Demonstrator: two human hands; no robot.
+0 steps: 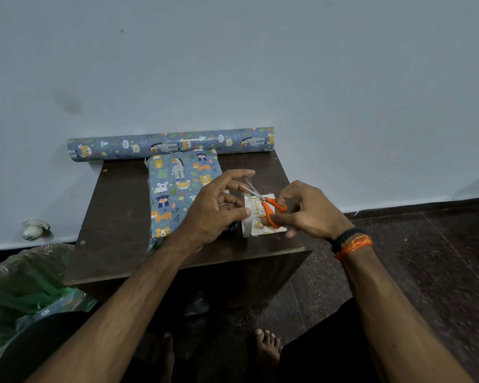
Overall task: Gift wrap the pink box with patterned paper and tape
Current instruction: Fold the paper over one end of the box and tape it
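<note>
I see the box (181, 194) already covered in animal paper on the desk (116, 217), so I think only taping is left: my left hand (213, 208) holds the tape roll (246, 214) and my right hand (307, 208) holds the scissors (268, 205).

We see dark desk (116, 217) against pale wall (233, 64). Green bag (25, 283) on floor (440, 258), left of desk. White lump (33, 230) at wall base. White card (266, 214) on desk.
</note>
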